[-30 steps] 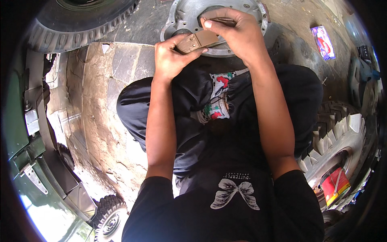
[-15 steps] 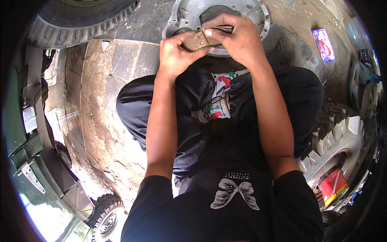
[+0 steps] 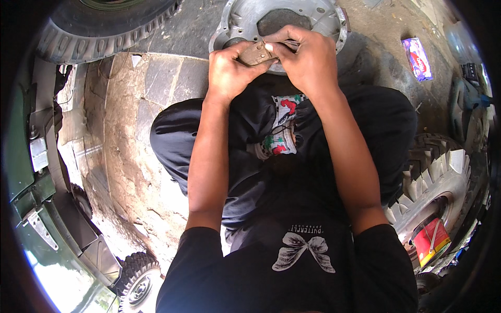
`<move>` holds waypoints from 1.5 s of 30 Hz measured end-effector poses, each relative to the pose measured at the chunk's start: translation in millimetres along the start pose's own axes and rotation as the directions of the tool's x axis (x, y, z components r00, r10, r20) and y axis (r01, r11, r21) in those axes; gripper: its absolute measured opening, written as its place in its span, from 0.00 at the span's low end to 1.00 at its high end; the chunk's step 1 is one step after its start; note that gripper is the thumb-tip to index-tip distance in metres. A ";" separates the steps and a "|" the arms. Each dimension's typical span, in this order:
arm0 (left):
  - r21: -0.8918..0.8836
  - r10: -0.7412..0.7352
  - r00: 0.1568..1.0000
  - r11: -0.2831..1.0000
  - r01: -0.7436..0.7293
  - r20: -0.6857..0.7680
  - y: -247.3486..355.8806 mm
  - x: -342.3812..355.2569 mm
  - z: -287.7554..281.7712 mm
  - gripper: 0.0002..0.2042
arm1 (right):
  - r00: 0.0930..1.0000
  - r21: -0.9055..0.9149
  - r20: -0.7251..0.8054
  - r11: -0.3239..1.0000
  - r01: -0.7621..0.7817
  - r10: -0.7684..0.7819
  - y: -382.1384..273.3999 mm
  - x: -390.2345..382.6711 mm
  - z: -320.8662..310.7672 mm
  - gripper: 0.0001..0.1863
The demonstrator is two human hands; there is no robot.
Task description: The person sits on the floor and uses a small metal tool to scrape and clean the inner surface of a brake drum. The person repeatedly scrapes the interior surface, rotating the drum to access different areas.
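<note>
Over the near rim of a round grey metal housing [image 3: 237,21], both my hands are close together. My left hand [image 3: 225,73] is closed on a flat brown plate [image 3: 255,54] with small round holes, its thumb along the near edge and its fingers on the far side. My right hand [image 3: 313,60] is closed at the plate's right end. Its thumb tip presses on the plate's face, and a thin dark piece shows between the thumb and forefinger. What that piece is, I cannot make out. The fingers hide the plate's right end.
A large tyre [image 3: 107,44] lies at the far left, and another tyre [image 3: 436,180] is at my right with a red and yellow can [image 3: 431,241] by it. A purple packet [image 3: 417,59] lies on the floor at the right. A green vehicle [image 3: 52,245] stands along the left.
My right hand has shifted slightly nearer to me and is turned a little at the plate's end. The left hand keeps its grip, and the plate has barely moved.
</note>
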State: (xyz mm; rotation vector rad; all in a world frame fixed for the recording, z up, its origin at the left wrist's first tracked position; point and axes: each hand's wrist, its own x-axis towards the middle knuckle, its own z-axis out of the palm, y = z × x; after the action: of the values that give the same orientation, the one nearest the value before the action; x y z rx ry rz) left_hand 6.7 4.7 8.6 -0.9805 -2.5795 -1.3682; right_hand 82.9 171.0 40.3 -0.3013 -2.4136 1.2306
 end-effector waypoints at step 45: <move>0.089 -0.067 0.998 0.994 0.068 -0.020 -2.6 2.1 4.0 0.21 | 0.993 0.225 -0.055 0.970 -0.093 0.108 5.9 -15.6 -12.3 0.07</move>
State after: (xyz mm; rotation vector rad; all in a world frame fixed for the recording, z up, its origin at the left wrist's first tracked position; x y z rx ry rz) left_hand 4.4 7.8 5.0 -0.8721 -2.6582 -1.2571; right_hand 102.4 177.6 37.9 -0.3941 -2.2021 1.4961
